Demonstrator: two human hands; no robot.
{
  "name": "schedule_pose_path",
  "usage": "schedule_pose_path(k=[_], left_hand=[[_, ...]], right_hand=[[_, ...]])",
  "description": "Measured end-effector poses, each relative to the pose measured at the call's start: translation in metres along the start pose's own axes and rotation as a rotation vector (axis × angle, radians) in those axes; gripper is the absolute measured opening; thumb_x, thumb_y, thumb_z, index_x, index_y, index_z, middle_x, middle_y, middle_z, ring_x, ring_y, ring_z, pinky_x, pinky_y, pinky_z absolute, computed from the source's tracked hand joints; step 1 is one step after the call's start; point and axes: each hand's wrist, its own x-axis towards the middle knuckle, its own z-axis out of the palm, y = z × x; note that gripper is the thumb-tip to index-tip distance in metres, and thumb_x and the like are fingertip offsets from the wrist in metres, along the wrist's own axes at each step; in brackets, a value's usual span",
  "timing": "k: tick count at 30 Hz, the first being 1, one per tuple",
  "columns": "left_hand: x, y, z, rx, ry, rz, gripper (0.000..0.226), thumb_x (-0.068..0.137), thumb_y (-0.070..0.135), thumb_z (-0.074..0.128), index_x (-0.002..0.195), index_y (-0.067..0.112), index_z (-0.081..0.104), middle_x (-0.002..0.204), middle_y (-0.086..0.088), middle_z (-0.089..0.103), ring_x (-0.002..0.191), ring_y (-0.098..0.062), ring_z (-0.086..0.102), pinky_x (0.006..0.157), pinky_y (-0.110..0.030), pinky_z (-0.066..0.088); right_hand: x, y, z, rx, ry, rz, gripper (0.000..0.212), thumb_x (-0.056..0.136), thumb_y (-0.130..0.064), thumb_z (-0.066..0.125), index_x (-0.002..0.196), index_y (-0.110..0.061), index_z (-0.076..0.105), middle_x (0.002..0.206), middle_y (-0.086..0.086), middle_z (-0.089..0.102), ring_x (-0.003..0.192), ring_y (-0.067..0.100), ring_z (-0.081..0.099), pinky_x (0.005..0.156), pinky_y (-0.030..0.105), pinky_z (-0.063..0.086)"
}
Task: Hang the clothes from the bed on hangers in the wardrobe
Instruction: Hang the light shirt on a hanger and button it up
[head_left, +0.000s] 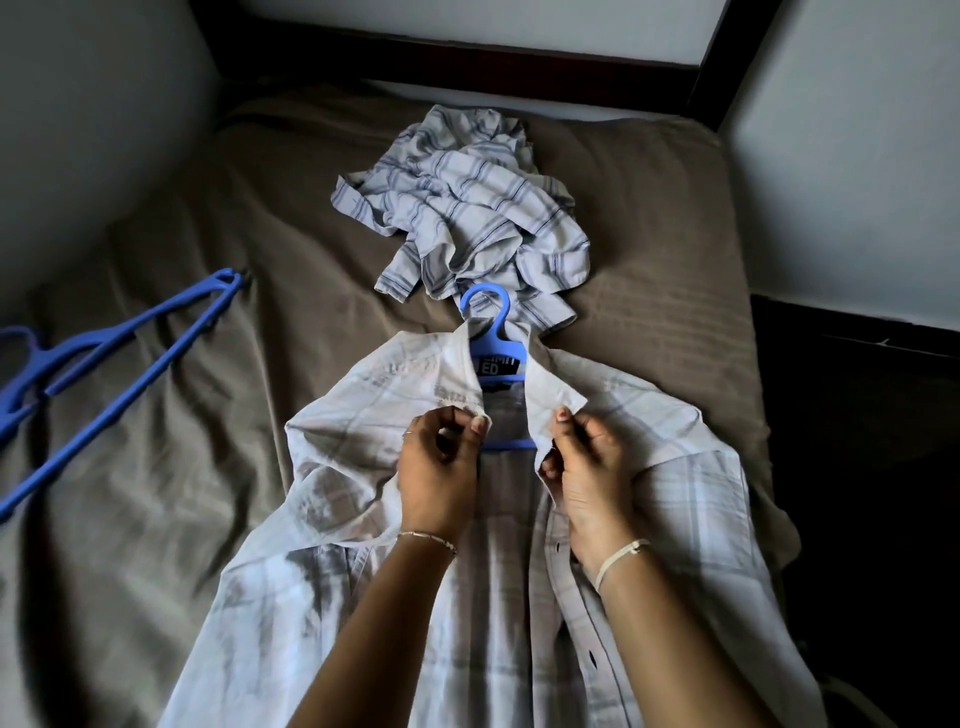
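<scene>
The bed (208, 415) has a brown, wrinkled sheet and fills most of the view. Grey walls (78, 130) stand at 9 and at 2 o'clock, and a dark wooden frame (519, 73) closes the bed at 12 o'clock.

The pale checked shirt (363, 597) lies flat on the sheet from the centre down to 6 o'clock. Its long axis goes from 6 to 12 o'clock, with the collar toward 12. A blue hanger (491, 332) is inside it, and its hook points to 12 o'clock, touching a crumpled striped shirt (467, 208).

The left hand (439, 473) pinches the left front edge under the collar. The right hand (584, 467) pinches the right front edge, its fingers curled on the cloth. The two hands are near each other.

Spare blue hangers (130, 338) lie at 9 o'clock.
</scene>
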Motion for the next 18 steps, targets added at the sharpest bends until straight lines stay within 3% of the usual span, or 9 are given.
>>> schedule_pose_path(k=[2,5,10,13,15,18], left_hand=[[-0.008,0.002,-0.002,-0.053,0.01,0.046,0.012,0.086,0.025,0.071,0.08,0.021,0.061,0.08,0.001,0.068,0.067,-0.012,0.06,0.068,-0.034,0.051],[-0.016,0.01,0.001,-0.205,-0.054,0.008,0.007,0.088,0.014,0.067,0.085,0.011,0.061,0.08,0.0,0.066,0.07,-0.005,0.059,0.069,-0.02,0.049],[-0.007,-0.003,0.006,-0.42,-0.188,-0.198,0.006,0.089,0.004,0.063,0.086,0.007,0.059,0.079,-0.007,0.063,0.073,-0.017,0.057,0.075,-0.033,0.046],[-0.004,-0.013,0.008,-0.433,-0.187,-0.245,0.01,0.088,0.002,0.064,0.082,0.009,0.06,0.075,-0.006,0.064,0.07,-0.016,0.058,0.076,-0.036,0.047],[-0.003,-0.015,0.009,-0.455,-0.176,-0.253,0.012,0.087,-0.001,0.064,0.08,0.009,0.06,0.073,-0.007,0.065,0.068,-0.018,0.059,0.075,-0.035,0.049],[-0.002,-0.015,0.009,-0.487,-0.157,-0.278,0.015,0.086,-0.007,0.062,0.08,0.008,0.061,0.072,-0.004,0.067,0.067,-0.012,0.063,0.075,-0.028,0.051]], right_hand=[[-0.005,-0.003,0.005,-0.095,0.013,-0.121,0.02,0.097,-0.016,0.055,0.078,-0.016,0.059,0.055,-0.012,0.053,0.046,-0.002,0.042,0.048,0.016,0.038],[-0.009,-0.01,0.022,-0.158,-0.026,-0.291,0.019,0.097,-0.017,0.054,0.081,-0.017,0.064,0.069,-0.013,0.063,0.065,-0.003,0.054,0.063,0.015,0.044],[-0.002,0.007,0.026,-0.266,-0.021,-0.251,0.02,0.098,-0.014,0.053,0.079,-0.008,0.057,0.06,-0.01,0.056,0.054,-0.005,0.047,0.057,0.017,0.04],[-0.002,0.021,0.01,-0.421,-0.021,-0.24,0.016,0.096,-0.017,0.057,0.085,-0.006,0.06,0.07,-0.003,0.062,0.057,-0.003,0.052,0.061,0.019,0.043],[-0.005,0.028,0.006,-0.486,-0.025,-0.247,0.016,0.092,-0.026,0.065,0.084,-0.012,0.06,0.074,-0.002,0.067,0.062,-0.002,0.06,0.063,0.02,0.047],[-0.012,0.04,0.005,-0.637,0.068,-0.35,0.043,0.072,-0.061,0.073,0.074,-0.021,0.057,0.071,-0.004,0.066,0.067,0.012,0.064,0.063,0.032,0.052]])
